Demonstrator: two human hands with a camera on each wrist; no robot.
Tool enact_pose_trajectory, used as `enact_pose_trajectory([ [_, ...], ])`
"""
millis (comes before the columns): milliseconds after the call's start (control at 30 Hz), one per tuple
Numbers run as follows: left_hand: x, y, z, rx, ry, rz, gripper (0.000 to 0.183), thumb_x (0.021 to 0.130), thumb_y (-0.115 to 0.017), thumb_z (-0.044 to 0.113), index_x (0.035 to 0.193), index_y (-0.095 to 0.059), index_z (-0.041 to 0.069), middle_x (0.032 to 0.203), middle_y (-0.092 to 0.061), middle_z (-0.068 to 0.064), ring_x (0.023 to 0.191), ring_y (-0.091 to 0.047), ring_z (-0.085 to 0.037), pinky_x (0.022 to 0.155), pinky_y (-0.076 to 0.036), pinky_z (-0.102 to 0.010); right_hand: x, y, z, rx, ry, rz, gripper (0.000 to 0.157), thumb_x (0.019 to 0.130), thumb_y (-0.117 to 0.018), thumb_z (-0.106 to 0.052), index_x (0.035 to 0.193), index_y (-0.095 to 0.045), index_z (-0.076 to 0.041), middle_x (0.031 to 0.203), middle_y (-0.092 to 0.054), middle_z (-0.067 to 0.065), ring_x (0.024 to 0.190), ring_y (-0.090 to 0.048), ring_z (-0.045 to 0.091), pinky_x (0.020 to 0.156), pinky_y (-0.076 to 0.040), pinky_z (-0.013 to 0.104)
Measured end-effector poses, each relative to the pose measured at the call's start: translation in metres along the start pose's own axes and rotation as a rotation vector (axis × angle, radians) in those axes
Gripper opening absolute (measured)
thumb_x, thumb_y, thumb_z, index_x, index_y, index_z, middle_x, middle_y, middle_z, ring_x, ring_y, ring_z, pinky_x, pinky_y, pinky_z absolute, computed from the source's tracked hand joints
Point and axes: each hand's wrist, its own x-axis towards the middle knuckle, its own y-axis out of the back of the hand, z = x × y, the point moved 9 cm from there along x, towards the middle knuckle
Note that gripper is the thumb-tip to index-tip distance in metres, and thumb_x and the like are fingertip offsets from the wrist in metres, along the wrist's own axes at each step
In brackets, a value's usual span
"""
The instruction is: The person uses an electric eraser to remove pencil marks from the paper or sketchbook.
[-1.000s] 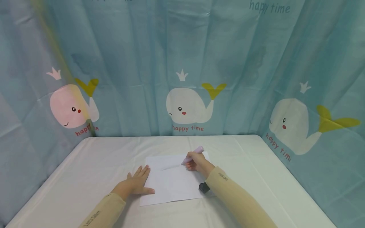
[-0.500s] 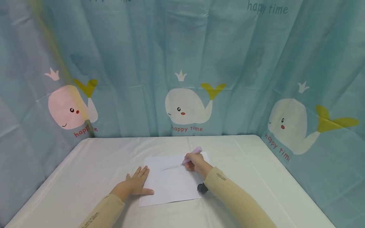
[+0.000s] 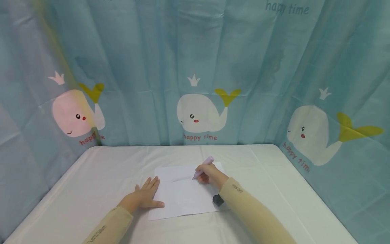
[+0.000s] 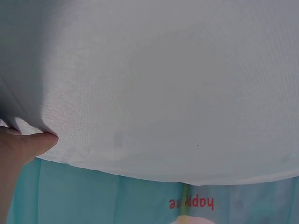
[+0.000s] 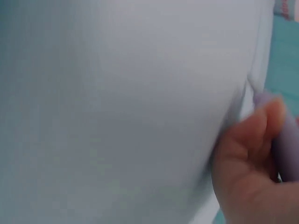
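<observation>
A sheet of white paper lies on the table, with a faint grey streak across its upper part. My left hand rests flat at its left edge, fingers spread and thumb over the paper. On the upper right of the sheet, my right hand grips a light purple marker, tilted with its tip down at the paper. The right wrist view shows thumb and fingers curled round the marker, its thin tip bare. Only part of the left hand enters the left wrist view, at the left edge.
A white cloth covers the table. Behind and at both sides hangs a blue curtain printed with whales. A small black device sits at the right wrist, over the paper's lower right part.
The marker tip has shifted slightly left and toward me on the paper, the right hand moving with it. My left hand and the paper have stayed in place.
</observation>
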Motion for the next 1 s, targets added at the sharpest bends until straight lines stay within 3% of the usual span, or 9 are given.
enact_pose_trajectory([
  [267,0.0002,0.0006,-0.0019,0.003,-0.003,0.007,0.107,0.080,-0.071,0.057,0.148,-0.023,-0.010,0.157,-0.015,-0.028,0.143,-0.007,-0.048,0.100,-0.006,-0.077,0.0066,-0.0010,0.0052,0.072,-0.023,-0.016,0.014,0.083,-0.061,-0.009,0.092,-0.059,0.003,0.058,-0.056,0.006,0.045,-0.051,0.012,0.047,-0.047,0.023],
  [700,0.0040,-0.0006,-0.0025,0.011,0.009,0.003,0.108,0.079,-0.071,0.059,0.148,-0.023,-0.009,0.157,-0.014,-0.027,0.143,-0.007,-0.047,0.101,-0.006,-0.076,0.0028,-0.0013,0.0006,0.009,0.011,0.068,0.018,0.081,-0.065,-0.006,0.094,-0.061,0.006,0.056,-0.057,0.004,0.043,-0.051,0.009,0.045,-0.046,0.020],
  [1000,0.0061,-0.0031,-0.0048,-0.026,-0.007,-0.013,0.113,0.077,-0.069,0.064,0.148,-0.022,-0.010,0.157,-0.013,-0.028,0.143,-0.004,-0.048,0.100,-0.002,-0.077,0.0014,-0.0034,0.0008,0.011,-0.010,0.024,0.018,0.084,-0.065,-0.007,0.097,-0.060,0.005,0.059,-0.057,0.005,0.044,-0.051,0.009,0.046,-0.046,0.019],
])
